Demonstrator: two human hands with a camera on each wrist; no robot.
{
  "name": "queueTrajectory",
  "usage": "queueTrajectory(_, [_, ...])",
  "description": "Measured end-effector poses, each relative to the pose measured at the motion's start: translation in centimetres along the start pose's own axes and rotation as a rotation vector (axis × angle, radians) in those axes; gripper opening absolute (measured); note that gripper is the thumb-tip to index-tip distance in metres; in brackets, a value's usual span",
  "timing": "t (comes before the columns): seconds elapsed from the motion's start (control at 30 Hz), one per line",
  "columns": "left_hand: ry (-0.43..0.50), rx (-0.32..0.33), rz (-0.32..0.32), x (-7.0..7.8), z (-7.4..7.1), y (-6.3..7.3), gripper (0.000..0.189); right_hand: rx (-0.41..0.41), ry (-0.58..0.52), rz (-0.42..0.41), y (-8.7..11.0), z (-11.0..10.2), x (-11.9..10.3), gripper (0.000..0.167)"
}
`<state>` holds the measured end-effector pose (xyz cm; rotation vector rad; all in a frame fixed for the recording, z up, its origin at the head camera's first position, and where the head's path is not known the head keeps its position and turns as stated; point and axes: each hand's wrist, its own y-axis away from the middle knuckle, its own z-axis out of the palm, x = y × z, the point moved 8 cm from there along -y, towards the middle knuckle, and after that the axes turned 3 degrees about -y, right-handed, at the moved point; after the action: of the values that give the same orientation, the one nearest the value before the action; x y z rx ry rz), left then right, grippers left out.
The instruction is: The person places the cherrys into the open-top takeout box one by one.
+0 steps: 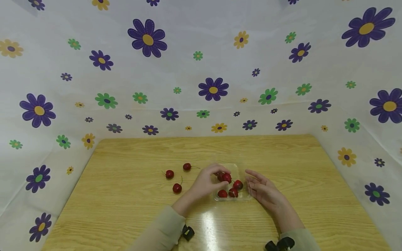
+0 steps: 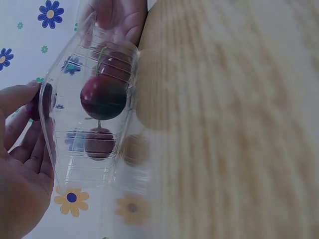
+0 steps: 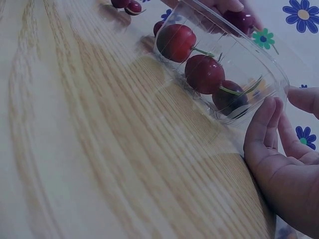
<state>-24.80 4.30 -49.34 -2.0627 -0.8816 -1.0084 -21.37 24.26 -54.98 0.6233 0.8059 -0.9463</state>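
Observation:
A clear plastic box [image 1: 243, 196] stands on the table with several dark red cherries in it, among them one cherry [image 1: 238, 184] near its right side. My left hand [image 1: 205, 179] reaches over the box's left side and pinches a cherry [image 1: 226, 177] between thumb and fingers. In the left wrist view this held cherry [image 2: 36, 104] shows partly behind the box wall. At the box's right end is my right hand [image 1: 265, 191], its fingers loosely extended. The right wrist view shows the right fingertips [image 3: 271, 107] against or very close to the box's end wall.
Left of the box, three stemmed cherries lie loose on the wooden table [image 1: 125, 209]: a far cherry [image 1: 186, 167], a left cherry [image 1: 169, 174] and a nearer cherry [image 1: 177, 188]. A white flowered cloth [image 1: 176, 69] surrounds the table's back and sides.

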Motion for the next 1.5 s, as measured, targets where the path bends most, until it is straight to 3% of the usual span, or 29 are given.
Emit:
queueTrajectory(0.5, [-0.137, -0.068, 0.011, 0.6, 0.9, -0.1, 0.03, -0.027, -0.022, -0.005, 0.0, 0.2, 0.0, 0.05])
queueTrajectory(0.83, [-0.321, -0.079, 0.032, 0.7, 1.4, -0.2, 0.03, -0.019, -0.022, -0.007, 0.0, 0.3, 0.0, 0.05])
queueTrajectory(1.33, [-0.326, -0.073, 0.048, 0.8, 1.4, -0.2, 0.029, -0.008, 0.0, -0.009, 0.0, 0.3, -0.1, 0.049])
queueTrajectory(1.5, [-0.275, -0.068, 0.035, 0.7, 1.4, -0.2, 0.028, -0.008, 0.005, -0.008, 0.0, 0.2, -0.1, 0.049])
